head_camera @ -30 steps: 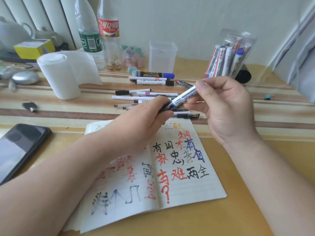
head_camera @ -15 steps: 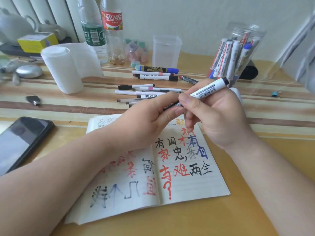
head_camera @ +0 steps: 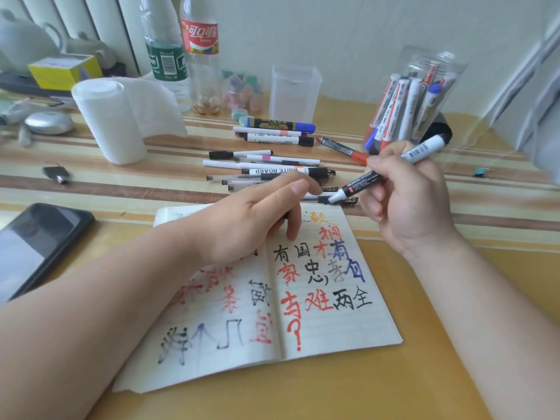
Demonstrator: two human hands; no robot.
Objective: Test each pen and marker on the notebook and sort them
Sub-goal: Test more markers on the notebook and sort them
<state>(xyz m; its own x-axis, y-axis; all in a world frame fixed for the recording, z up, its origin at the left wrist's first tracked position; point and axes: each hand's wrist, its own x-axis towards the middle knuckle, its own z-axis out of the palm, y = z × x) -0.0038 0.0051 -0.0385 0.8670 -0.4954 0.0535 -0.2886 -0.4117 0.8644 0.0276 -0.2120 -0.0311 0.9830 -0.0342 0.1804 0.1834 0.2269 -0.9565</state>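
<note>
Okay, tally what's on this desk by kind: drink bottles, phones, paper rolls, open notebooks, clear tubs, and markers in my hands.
Drink bottles, green-labelled plastic bottle and red-labelled plastic bottle: 2
Black phone: 1
White paper roll: 1
Open lined notebook: 1
Clear tubs, square plastic tub and round plastic tub: 2
White and black marker in the right hand: 1
Total: 8

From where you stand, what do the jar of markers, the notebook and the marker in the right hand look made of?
The jar is probably clear plastic: it is see-through and glossy, with soft reflections. The notebook is matte ruled paper, and the ink feathers into it. The marker has a smooth plastic barrel in white and black, with a slight sheen and a printed label.
</note>
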